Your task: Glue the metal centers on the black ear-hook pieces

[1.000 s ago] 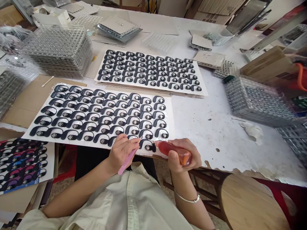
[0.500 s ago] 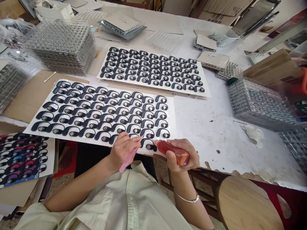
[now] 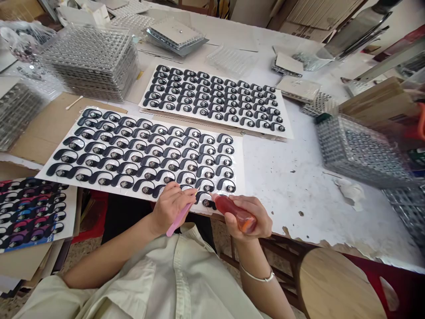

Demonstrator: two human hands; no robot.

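My left hand (image 3: 174,206) is closed around pink tweezers (image 3: 178,220), whose tips lie near the front right corner of a white sheet (image 3: 139,198). In my right hand (image 3: 255,217) is a red squeeze bottle (image 3: 234,210). Its thin nozzle points left, over a black curved piece (image 3: 208,202) in the front row. Rows of such black hook-shaped pieces, each with a small round silvery part, cover the sheet. Whether the nozzle touches a piece I cannot tell. Behind it lies a second sheet (image 3: 284,134) with similar rows.
Stacks of clear plastic trays stand at the left (image 3: 89,62) and right (image 3: 358,146). A cotton swab (image 3: 74,103) lies on brown cardboard (image 3: 40,128). A crumpled tissue (image 3: 352,192) is to the right. A round wooden stool (image 3: 341,283) stands below the table edge.
My right hand has brought the bottle slightly left, its nozzle now closer to the tweezer tips. The left hand keeps its grip nearly in place. The whole view has shifted slightly.
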